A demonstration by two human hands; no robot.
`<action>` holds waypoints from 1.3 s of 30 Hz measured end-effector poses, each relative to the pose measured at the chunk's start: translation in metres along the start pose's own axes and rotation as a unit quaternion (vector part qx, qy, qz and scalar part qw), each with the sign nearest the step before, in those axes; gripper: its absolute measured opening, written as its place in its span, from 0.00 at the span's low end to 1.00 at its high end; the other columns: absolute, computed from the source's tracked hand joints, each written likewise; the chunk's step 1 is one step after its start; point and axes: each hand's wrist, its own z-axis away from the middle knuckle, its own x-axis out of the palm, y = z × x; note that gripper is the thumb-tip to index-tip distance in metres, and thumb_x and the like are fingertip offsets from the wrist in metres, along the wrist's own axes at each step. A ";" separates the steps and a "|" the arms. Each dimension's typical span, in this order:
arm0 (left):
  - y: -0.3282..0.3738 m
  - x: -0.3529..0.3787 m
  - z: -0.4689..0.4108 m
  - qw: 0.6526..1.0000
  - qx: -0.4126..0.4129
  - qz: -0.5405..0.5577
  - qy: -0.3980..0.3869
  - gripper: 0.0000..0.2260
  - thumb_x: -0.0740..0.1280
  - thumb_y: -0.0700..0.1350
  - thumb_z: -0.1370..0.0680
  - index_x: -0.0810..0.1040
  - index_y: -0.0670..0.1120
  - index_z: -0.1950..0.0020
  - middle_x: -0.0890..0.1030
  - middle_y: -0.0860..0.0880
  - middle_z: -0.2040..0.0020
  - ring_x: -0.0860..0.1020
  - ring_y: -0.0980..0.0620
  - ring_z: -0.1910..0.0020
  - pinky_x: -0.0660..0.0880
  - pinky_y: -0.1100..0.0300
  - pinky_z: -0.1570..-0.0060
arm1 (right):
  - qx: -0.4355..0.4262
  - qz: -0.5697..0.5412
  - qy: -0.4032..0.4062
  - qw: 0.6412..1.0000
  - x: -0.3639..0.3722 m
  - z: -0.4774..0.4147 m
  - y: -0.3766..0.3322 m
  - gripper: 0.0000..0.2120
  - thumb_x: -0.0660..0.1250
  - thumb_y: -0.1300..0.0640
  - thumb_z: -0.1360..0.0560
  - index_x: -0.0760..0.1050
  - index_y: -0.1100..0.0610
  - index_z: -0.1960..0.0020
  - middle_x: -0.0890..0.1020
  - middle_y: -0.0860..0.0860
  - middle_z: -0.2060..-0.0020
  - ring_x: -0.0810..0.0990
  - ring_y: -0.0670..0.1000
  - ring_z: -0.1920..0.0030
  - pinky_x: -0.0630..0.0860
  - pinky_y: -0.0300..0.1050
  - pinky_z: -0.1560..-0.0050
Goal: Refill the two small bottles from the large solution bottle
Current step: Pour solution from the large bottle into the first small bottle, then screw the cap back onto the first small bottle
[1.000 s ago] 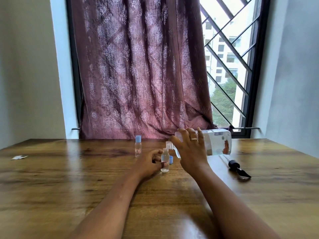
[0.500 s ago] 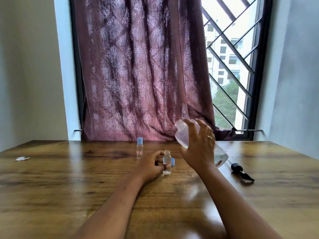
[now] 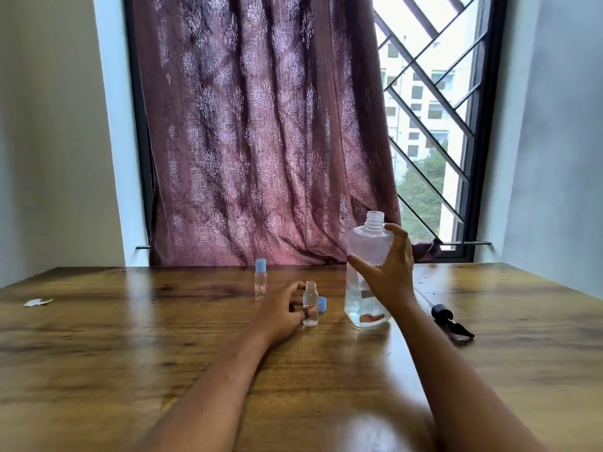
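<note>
At frame centre, the left hand (image 3: 283, 313) pinches the uncapped small bottle (image 3: 310, 303) on the surface (image 3: 163, 353). The right hand (image 3: 386, 275) clasps the large solution bottle (image 3: 367, 275), upright beside it. Its mouth is far wider than the small bottle's neck, so pouring could spill solution. 1 capped small bottle (image 3: 260, 283) waits behind.

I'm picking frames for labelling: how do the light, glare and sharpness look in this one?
Head view: backlit by the window, glare patches on the table near the forearms; small open bottle and large bottle fairly sharp; wide-angle bending at the edges.
</note>
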 end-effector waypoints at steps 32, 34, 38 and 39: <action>-0.009 0.002 -0.008 0.994 -0.063 -0.084 0.028 0.21 0.64 0.43 0.24 0.66 0.52 0.32 0.76 0.51 0.37 0.75 0.51 0.42 0.72 0.55 0.41 | -0.215 0.139 -0.108 0.961 0.018 0.019 -0.007 0.20 0.61 0.67 0.30 0.72 0.57 0.39 0.79 0.56 0.47 0.78 0.55 0.51 0.78 0.52 0.50; -0.010 0.000 -0.009 0.993 -0.078 -0.089 0.028 0.22 0.64 0.45 0.24 0.64 0.53 0.31 0.76 0.51 0.37 0.76 0.50 0.42 0.73 0.51 0.40 | -0.221 0.140 -0.212 0.941 0.029 0.028 -0.009 0.15 0.60 0.65 0.29 0.75 0.57 0.45 0.80 0.54 0.50 0.79 0.54 0.52 0.78 0.52 0.52; -0.011 -0.002 -0.009 0.991 -0.085 -0.095 0.034 0.21 0.64 0.45 0.24 0.65 0.52 0.32 0.77 0.49 0.37 0.76 0.47 0.41 0.73 0.50 0.40 | -0.150 0.263 -0.369 0.879 0.049 0.041 0.009 0.22 0.59 0.63 0.28 0.69 0.57 0.34 0.70 0.55 0.34 0.69 0.59 0.35 0.66 0.51 0.34; -0.011 -0.003 -0.009 0.991 -0.083 -0.097 0.035 0.21 0.64 0.45 0.24 0.65 0.52 0.32 0.77 0.49 0.37 0.76 0.47 0.41 0.73 0.51 0.41 | -0.125 0.273 -0.391 0.870 0.050 0.042 0.013 0.23 0.59 0.63 0.28 0.67 0.56 0.33 0.69 0.55 0.33 0.67 0.60 0.34 0.66 0.51 0.34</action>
